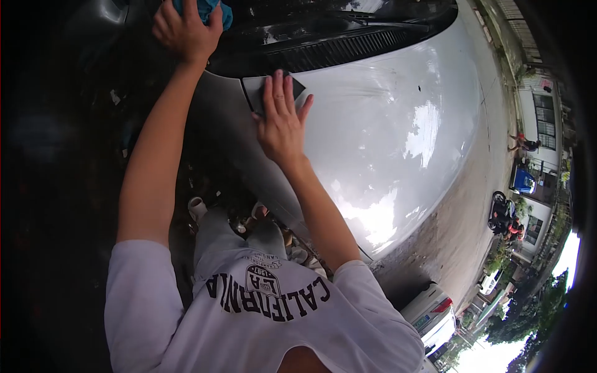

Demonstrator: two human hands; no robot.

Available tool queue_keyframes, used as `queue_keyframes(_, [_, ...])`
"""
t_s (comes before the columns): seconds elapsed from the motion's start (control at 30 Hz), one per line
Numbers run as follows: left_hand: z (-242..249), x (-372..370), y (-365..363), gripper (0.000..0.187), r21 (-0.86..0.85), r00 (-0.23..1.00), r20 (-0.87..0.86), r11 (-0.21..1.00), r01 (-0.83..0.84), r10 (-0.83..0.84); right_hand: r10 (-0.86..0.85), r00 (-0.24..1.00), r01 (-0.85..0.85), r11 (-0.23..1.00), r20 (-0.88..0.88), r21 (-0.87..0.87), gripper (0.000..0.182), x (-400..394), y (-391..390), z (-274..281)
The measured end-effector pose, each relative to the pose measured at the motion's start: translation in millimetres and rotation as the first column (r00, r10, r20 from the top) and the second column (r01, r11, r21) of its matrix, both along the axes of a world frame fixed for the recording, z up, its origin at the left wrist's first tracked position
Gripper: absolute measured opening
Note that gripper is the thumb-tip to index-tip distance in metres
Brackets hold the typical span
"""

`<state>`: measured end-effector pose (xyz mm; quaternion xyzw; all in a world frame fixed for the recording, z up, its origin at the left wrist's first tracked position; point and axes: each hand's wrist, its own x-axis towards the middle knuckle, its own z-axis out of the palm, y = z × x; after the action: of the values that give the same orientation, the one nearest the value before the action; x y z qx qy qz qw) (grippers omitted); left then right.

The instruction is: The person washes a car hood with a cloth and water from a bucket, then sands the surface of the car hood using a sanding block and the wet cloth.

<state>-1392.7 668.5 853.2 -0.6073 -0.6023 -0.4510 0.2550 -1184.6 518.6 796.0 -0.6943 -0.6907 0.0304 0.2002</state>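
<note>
My left hand is closed around a bunched blue cloth at the top edge of the view, beside the dark windshield; part of the cloth is cut off. My right hand lies flat on the rear corner of the silver-white car hood. Its fingers are stretched out over a dark grey sheet, pressed against the paint. The sheet looks like sandpaper, but its surface is mostly hidden under the fingers. A dark panel gap runs just left of this hand.
Above the hood are the black cowl grille and a wiper arm. Another white vehicle stands at the lower right. Across the road are a motorcycle, a blue vehicle and people. My shoes rest on dark, littered ground.
</note>
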Motion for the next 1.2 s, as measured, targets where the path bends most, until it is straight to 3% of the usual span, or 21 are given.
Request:
queue_keyframes(0.03, [-0.8,-0.4,-1.4,0.062,-0.006,1.0,0.0,1.0,-0.004,0.004,0.086,0.996,-0.086,0.996,0.03,-0.026,0.073,1.7,2.6,1.9])
queue_keyframes(0.07, [-2.8,-2.4,-0.7,0.062,-0.011,1.0,-0.004,1.0,-0.008,0.008,-0.088,0.996,0.084,0.993,0.034,0.088,0.073,55.5,32.3,-9.3])
queue_keyframes(0.13, [-12.7,-7.6,9.7,0.063,0.027,1.0,0.008,1.0,-0.002,0.001,-0.297,0.953,0.297,0.955,-0.061,-0.012,0.07,155.0,77.2,-13.1])
queue_keyframes(0.2, [-27.3,-15.2,21.2,0.051,0.123,1.0,-0.022,0.992,0.012,-0.01,-0.35,0.935,0.353,0.933,0.062,-0.065,0.068,135.4,69.2,-0.5])
queue_keyframes(0.27, [-25.0,-14.0,19.2,0.055,0.147,0.999,-0.019,0.989,0.028,-0.026,-0.214,0.976,0.214,0.977,0.031,0.022,0.075,53.9,18.6,-15.4])
queue_keyframes(0.4, [-24.0,-16.6,16.4,0.052,0.083,0.999,-0.051,0.996,-0.012,0.016,-0.071,0.997,0.072,0.997,0.033,-0.039,0.075,60.7,14.2,-5.2])
queue_keyframes(0.43, [-24.6,-17.5,16.7,0.052,0.086,0.999,-0.053,0.996,0.002,0.003,-0.205,0.979,0.205,0.978,-0.006,0.03,0.068,109.9,50.8,-7.3])
queue_keyframes(0.47, [-24.2,-16.8,17.7,0.051,0.093,0.998,-0.055,0.996,0.014,-0.009,-0.321,0.947,0.32,0.947,-0.008,-0.021,0.062,160.3,84.7,0.4])
queue_keyframes(0.5, [-23.1,-15.5,16.9,0.05,0.087,0.998,-0.06,0.996,-0.003,0.008,-0.312,0.949,0.313,0.95,-0.048,0.016,0.061,201.4,111.4,-5.9])
queue_keyframes(0.57, [-20.3,-14.1,10.6,0.05,0.062,0.998,-0.056,0.998,-0.003,0.007,-0.283,0.959,0.283,0.959,-0.008,0.001,0.066,185.2,101.0,-5.6])
queue_keyframes(0.63, [-17.0,-10.3,10.8,0.048,0.036,0.999,-0.043,0.999,-0.017,0.018,-0.173,0.983,0.172,0.985,0.058,0.02,0.075,114.5,47.1,-10.4])
queue_keyframes(0.67, [-16.9,-8.6,10.5,0.048,0.044,0.999,-0.039,0.999,-0.011,0.012,-0.179,0.982,0.178,0.984,0.06,0.029,0.075,121.2,41.9,-7.0])
queue_keyframes(0.73, [-15.4,-9.4,9.7,0.049,0.011,0.998,-0.043,0.999,-0.043,0.044,-0.037,0.999,0.037,0.999,0.032,-0.008,0.07,133.0,40.4,-4.9])
queue_keyframes(0.87, [-17.8,-12.3,10.2,0.049,-0.003,0.997,-0.064,0.999,-0.052,0.052,-0.324,0.946,0.321,0.941,-0.011,-0.104,0.058,261.5,147.1,15.3])
queue_keyframes(0.9, [-16.5,-12.0,9.6,0.048,-0.002,0.997,-0.07,0.999,-0.037,0.037,-0.297,0.955,0.297,0.955,0.019,-0.007,0.059,254.6,144.5,10.8])
queue_keyframes(1.0, [-18.6,-12.9,9.9,0.049,-0.01,0.997,-0.071,1.0,-0.028,0.027,-0.215,0.975,0.214,0.976,0.049,0.039,0.063,190.6,76.4,-12.0])
queue_keyframes(1.1, [-12.6,-6.2,4.8,0.049,-0.045,0.992,-0.099,0.996,-0.077,0.072,-0.217,0.976,0.216,0.976,0.001,0.036,0.063,218.3,101.9,-4.3])
queue_keyframes(1.2, [-15.7,-9.1,7.9,0.048,-0.012,0.992,-0.111,0.998,-0.059,0.058,-0.403,0.914,0.405,0.913,-0.055,0.041,0.059,302.7,191.3,9.5])
